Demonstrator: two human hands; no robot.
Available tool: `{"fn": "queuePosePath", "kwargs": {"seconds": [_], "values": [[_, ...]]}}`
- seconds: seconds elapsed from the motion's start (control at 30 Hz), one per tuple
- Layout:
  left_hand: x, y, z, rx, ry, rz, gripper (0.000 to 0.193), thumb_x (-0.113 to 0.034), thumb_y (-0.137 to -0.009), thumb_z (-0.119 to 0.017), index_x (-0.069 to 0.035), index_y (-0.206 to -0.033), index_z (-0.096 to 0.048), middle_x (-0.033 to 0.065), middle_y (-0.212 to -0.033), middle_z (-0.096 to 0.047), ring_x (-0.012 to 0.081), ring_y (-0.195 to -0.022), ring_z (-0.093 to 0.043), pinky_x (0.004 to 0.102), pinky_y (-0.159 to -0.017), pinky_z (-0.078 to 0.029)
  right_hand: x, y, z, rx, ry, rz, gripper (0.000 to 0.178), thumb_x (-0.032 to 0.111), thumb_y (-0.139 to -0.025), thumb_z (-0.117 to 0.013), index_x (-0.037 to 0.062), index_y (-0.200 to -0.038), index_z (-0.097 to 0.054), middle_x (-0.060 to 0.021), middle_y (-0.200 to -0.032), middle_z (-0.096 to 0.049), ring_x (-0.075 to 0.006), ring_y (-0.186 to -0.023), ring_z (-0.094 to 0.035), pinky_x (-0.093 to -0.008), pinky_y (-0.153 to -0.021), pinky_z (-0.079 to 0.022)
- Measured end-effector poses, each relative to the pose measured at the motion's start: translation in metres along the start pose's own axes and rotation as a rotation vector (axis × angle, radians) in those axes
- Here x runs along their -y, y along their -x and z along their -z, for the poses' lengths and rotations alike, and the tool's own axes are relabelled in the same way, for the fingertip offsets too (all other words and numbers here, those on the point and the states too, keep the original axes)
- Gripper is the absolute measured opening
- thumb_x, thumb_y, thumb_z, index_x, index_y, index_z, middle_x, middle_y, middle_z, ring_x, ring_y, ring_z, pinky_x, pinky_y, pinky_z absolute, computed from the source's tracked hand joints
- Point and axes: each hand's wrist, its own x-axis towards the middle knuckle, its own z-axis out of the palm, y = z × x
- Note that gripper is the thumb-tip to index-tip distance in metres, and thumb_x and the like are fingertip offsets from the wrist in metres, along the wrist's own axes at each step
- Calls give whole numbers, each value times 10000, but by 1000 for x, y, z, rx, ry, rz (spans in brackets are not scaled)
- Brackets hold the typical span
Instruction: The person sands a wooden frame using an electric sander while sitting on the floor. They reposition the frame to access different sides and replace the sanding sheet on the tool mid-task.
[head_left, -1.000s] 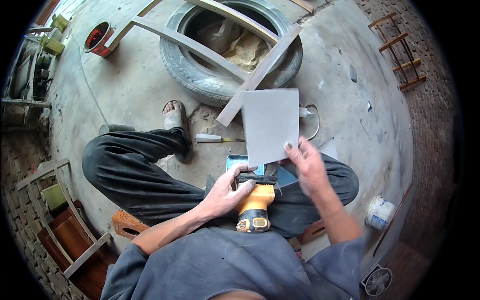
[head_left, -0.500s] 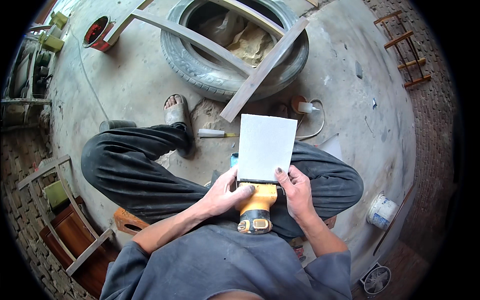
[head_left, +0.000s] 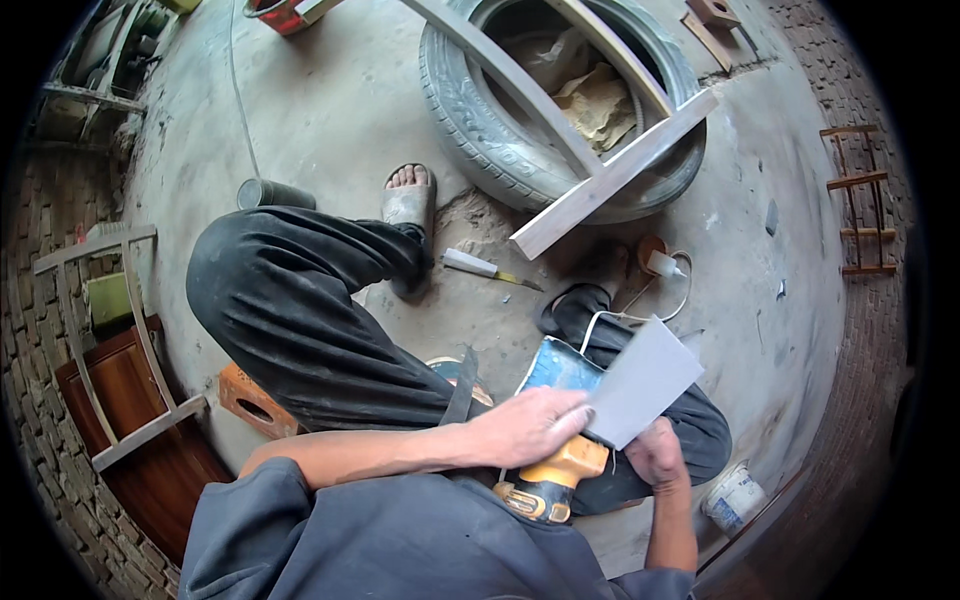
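I sit on a low orange stool (head_left: 255, 402) with a yellow and black sander (head_left: 552, 480) on my lap, its blue pad (head_left: 555, 367) turned upward. My left hand (head_left: 530, 425) lies across the sander body and touches the lower edge of a grey sheet of sandpaper (head_left: 640, 380). My right hand (head_left: 655, 458) grips that sheet from below at its near corner. The sheet tilts to the right over my right knee and partly covers the pad.
A tyre (head_left: 560, 110) with a wooden frame (head_left: 610, 175) across it lies ahead. A white-handled tool (head_left: 485, 268) rests on the concrete by my sandalled left foot (head_left: 408, 200). A white cable and plug (head_left: 660, 270) lie right, a small white bucket (head_left: 732, 497) beside my right leg, and wooden frames (head_left: 110, 340) at left.
The sandpaper sheet came down from upright in front of me and tilted to the right over my knee. My right hand slid under it; the left stayed on the sander.
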Motion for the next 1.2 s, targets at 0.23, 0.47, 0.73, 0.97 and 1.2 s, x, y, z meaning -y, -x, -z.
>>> {"fn": "queuePosePath", "kwargs": {"seconds": [0.23, 0.47, 0.73, 0.97, 1.2], "values": [[-6, 2, 8, 71, -28, 74, 381, -299, -1146, -437, 21, -1252, -614, 247, -1083, -658, 412, -1059, -625, 476, -958, -487, 57, -133, 28, 64, 240, -189, 499, 451, -1077, -623, 4, -1298, -636, -76, -1133, -703, -143, -1016, -689, -307, -838, -570], [1, 7, 10, -124, 62, -28, 327, -231, -1124, -460, 41, -1213, -620, 258, -1042, -657, 461, -1031, -614, 507, -940, -478, -42, -281, 27, -277, 1254, 340, 219, 187, -937, -704, 55, -1103, -759, -241, -923, -749, -400, -899, -744, -477, -845, -580], [3, 11, 24, -91, 69, 116, 376, -287, -1135, -428, 28, -1221, -615, 269, -1071, -659, 478, -1040, -609, 526, -946, -480, -136, -391, 54, -309, 1766, 415, 161, 147, -948, -596, 98, -1040, -718, -216, -928, -713, -462, -956, -699, -582, -811, -577], [7, 9, 39, -76, 127, 287, 430, -344, -1142, -409, 14, -1265, -612, 293, -1112, -686, 468, -1082, -654, 485, -946, -505, -158, -395, 73, -338, 1798, 652, 146, 210, -974, -576, 124, -1015, -686, -139, -883, -704, -362, -819, -714, -541, -663, -577], [24, 15, 32, -128, 218, 323, 470, -370, -1159, -441, 26, -1340, -618, 131, -1099, -725, 177, -1031, -645, 354, -946, -510, -54, -330, 39, -393, 1436, 319, 250, 231, -979, -629, 15, -1099, -671, -292, -1001, -723, -490, -964, -705, -537, -868, -602]]}}
